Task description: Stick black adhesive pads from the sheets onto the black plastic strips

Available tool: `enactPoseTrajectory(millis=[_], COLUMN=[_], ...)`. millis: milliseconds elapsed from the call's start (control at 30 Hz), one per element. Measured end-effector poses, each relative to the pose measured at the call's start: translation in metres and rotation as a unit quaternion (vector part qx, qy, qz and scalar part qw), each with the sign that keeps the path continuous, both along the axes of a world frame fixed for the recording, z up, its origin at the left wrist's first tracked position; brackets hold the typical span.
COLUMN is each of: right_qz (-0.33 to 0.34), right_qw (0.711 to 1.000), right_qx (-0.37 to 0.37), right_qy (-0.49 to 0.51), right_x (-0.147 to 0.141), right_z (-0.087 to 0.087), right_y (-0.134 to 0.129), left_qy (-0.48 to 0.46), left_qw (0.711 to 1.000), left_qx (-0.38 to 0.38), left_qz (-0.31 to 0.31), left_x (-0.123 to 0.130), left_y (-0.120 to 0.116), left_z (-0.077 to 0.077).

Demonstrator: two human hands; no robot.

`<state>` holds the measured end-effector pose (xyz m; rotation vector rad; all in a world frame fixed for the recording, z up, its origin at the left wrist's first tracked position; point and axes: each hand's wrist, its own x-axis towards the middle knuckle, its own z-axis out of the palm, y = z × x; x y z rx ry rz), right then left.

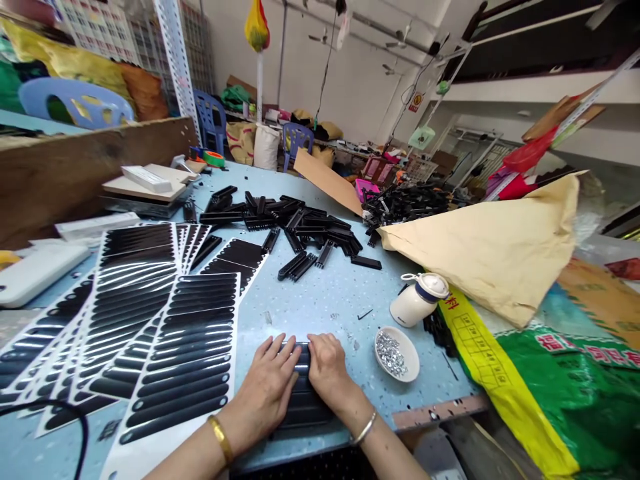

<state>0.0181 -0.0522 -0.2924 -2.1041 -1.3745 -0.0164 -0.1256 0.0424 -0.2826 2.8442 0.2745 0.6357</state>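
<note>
Glossy sheets (185, 333) fan out left of the black row (306, 401). The left hand (270, 381) lies flat over the row's left side; the right hand (330, 370) curls at its right (clamped or not, I cannot tell). Aligning seems underway; next calls for even pressure.

black strips (183, 360) smooth, glossy; black pieces (315, 231) plastic-looking; small parts (391, 353) shiny metal; tan paper (480, 243) matt, creased.

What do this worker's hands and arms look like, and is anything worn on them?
Two bare human hands, with no gloves or sleeves in view. The left hand has a broad gold-coloured bangle at its wrist; the right hand has a thinner silver-coloured bangle.
</note>
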Motion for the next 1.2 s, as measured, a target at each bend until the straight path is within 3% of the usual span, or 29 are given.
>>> enactPoseTrajectory(millis=[167,300,433,567,733,867,967,1067,1133,1200], right_qz=[-0.012,0.004,0.072,0.154,0.231,0.280,0.300,0.294,0.277,0.260], right_qw=[0.996,0.992,0.993,0.984,0.960,0.947,0.947,0.954,0.959,0.959], right_qx=[0.050,0.061,0.027,-0.045,-0.121,-0.137,-0.103,-0.034,0.004,0.010], right_qy=[0.069,0.109,0.094,0.084,0.098,0.074,0.055,0.050,0.063,0.112], right_x=[0.013,0.016,0.012,0.018,0.033,0.039,0.041,0.039,0.038,0.040], right_z=[0.008,0.016,0.009,0.007,0.026,0.033,0.019,-0.008,-0.021,-0.021], right_y=[-0.009,-0.035,-0.062,-0.075,-0.085,-0.090,-0.089,-0.086,-0.087,-0.090], left_qy=[-0.023,-0.017,0.062,0.098,0.136,0.137,0.132,0.120,0.112,0.110], left_qw=[0.998,0.982,0.954,0.948,0.948,0.953,0.957,0.962,0.961,0.952], left_qx=[-0.059,-0.182,-0.294,-0.297,-0.286,-0.268,-0.252,-0.241,-0.249,-0.284], left_qz=[0.010,0.049,-0.022,-0.053,-0.034,-0.043,-0.050,-0.043,-0.038,-0.029], left_x=[-0.002,-0.019,-0.043,-0.057,-0.060,-0.059,-0.057,-0.055,-0.054,-0.054], left_y=[0.004,0.019,0.029,0.028,0.025,0.024,0.024,0.023,0.023,0.024], left_z=[0.009,0.019,0.019,0.014,0.016,0.019,0.014,0.010,0.014,0.024])
